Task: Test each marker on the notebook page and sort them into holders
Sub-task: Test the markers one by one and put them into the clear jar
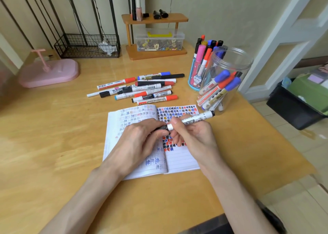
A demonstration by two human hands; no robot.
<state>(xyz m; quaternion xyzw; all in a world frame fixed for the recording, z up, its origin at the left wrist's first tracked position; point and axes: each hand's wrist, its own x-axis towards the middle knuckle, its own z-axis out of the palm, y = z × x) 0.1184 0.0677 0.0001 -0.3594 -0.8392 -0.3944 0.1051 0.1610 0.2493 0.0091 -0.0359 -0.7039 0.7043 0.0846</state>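
An open lined notebook lies on the wooden table, its right page full of black, red and blue test marks. Above it my right hand grips the white barrel of a black marker, rear end pointing up and right. My left hand pinches the black cap at the marker's front end. Several loose markers lie in a pile beyond the notebook. At the right stand a blue cartoon pen cup and a clear plastic jar, both with markers in them.
A wooden shelf with small bottles and a clear box of clips stands at the back. A wire basket and a pink stand sit at the back left. The table's right edge drops to a tiled floor with a black bin.
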